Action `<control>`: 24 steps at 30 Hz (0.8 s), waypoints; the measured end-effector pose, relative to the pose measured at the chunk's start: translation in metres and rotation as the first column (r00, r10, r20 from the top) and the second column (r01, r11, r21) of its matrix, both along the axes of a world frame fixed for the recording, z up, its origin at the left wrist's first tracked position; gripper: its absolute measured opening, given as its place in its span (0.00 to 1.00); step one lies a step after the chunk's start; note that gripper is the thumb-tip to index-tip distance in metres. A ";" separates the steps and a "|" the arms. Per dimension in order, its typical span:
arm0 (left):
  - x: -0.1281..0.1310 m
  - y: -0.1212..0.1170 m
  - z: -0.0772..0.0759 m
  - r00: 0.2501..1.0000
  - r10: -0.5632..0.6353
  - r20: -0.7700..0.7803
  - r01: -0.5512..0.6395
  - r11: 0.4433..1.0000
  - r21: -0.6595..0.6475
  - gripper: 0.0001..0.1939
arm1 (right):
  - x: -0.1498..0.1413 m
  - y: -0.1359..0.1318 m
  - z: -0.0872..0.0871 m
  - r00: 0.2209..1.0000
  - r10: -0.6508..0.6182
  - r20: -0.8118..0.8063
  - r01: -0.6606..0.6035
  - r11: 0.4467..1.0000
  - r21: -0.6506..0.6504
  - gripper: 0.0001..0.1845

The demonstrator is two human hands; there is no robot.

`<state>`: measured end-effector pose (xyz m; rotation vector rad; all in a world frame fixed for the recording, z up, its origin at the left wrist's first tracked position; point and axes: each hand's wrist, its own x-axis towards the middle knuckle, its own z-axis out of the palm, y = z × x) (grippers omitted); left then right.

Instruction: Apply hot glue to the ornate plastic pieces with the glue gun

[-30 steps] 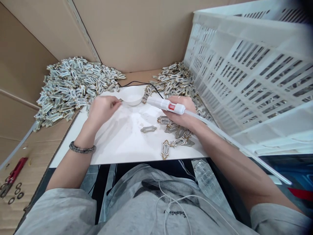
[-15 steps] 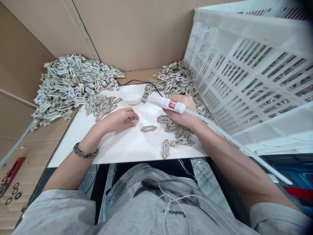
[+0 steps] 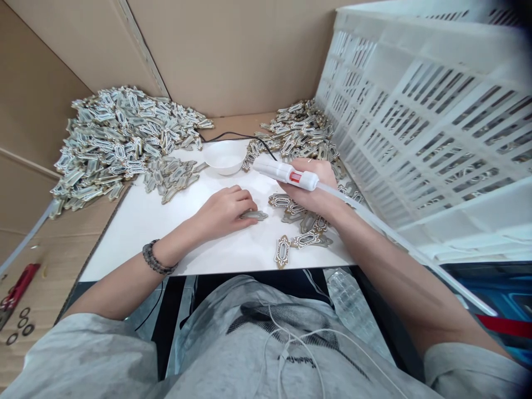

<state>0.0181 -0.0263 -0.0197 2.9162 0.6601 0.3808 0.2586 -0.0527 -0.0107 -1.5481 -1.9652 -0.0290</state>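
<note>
Moved toward three o'clock, the left hand (image 3: 228, 210) pinched a gray plate (image 3: 258, 215) on the counter (image 3: 124, 238); at its two o'clock the right hand (image 3: 321, 173) gripped a glue gun (image 3: 275, 169). Pick-up seemed underway, needing a steady lift.

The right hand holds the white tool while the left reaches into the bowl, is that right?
No: the head view shows the left hand grasping a small grey piece on the white board, not in the bowl. The right hand does hold the white tool.
</note>
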 end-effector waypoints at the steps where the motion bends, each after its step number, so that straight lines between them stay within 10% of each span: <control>1: 0.000 0.000 -0.001 1.000 -0.001 0.004 0.001 1.000 -0.008 0.13 | 0.000 0.000 0.000 1.000 -0.002 0.001 0.002 1.000 0.002 0.17; 13: -0.003 0.000 0.004 0.924 0.298 0.238 -0.196 0.906 -0.375 0.04 | 0.001 0.001 0.000 1.000 0.013 -0.010 -0.013 1.000 0.011 0.17; 24: 0.001 0.004 0.006 0.613 0.691 0.382 -0.064 0.526 -0.848 0.15 | 0.000 0.001 0.001 0.999 0.040 -0.016 -0.039 0.999 0.016 0.16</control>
